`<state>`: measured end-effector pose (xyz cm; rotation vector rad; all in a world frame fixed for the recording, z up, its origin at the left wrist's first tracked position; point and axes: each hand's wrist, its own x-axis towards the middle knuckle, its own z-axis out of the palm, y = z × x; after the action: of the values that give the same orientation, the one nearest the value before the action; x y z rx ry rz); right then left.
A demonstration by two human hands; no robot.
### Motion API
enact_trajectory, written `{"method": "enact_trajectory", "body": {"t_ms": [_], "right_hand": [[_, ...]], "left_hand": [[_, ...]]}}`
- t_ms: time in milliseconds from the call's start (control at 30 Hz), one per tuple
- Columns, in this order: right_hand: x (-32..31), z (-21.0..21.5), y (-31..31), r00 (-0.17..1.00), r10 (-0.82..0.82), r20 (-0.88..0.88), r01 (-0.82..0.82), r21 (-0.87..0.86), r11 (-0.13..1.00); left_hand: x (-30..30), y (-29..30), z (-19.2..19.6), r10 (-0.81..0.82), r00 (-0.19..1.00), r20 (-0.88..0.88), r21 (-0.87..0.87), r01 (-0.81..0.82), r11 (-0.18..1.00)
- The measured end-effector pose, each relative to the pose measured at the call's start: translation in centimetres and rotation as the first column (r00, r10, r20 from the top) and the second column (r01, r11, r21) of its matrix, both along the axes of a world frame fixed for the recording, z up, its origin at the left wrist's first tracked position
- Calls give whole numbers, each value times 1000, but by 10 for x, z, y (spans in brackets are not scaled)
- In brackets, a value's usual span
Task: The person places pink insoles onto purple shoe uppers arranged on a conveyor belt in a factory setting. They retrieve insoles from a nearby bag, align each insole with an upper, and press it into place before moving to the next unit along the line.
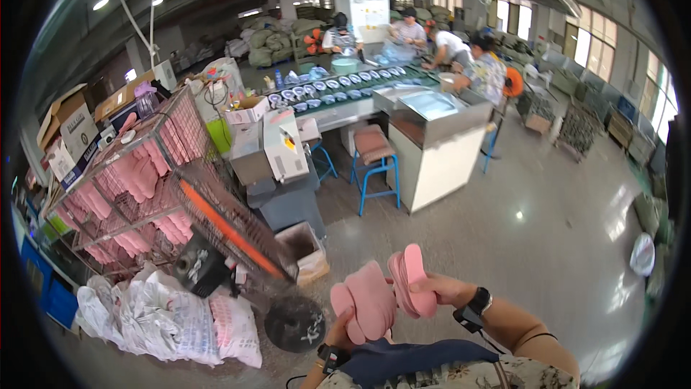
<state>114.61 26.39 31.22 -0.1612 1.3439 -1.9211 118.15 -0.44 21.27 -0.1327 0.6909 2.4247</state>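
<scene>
Two stacks of pink insoles are held up in front of my body, one in each hand. My left hand (340, 328) grips the lower part of a thick stack of insoles (368, 295), its thumb on the nearest piece. A smaller, slightly fanned stack of insoles (412, 274) sits in my right hand (448, 289), the thumb lying across its face. The two stacks are side by side, nearly touching; whether they meet is hard to see. My fingers behind the insoles are mostly hidden. Both wrists wear dark straps with devices.
A wire rack (155, 137) of pink insoles stands at left, behind an orange-ringed fan (230, 227) with a round black base (295, 323). White sacks (155, 320) lie below. A blue-legged stool (376, 155) stands ahead. Several people work along a conveyor table (338, 105) farther back.
</scene>
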Motion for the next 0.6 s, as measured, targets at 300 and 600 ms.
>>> {"method": "enact_trajectory", "body": {"t_ms": [300,600], "right_hand": [[-320,-23,68,989,-38,142,28,72,997],[-658,-67,72,952,103,289,-106,-4,994]], "left_hand": [[-312,77,-31,-28,998,57,-109,34,993],[-577,99,-33,450,892,-46,-259,-446,857]]}}
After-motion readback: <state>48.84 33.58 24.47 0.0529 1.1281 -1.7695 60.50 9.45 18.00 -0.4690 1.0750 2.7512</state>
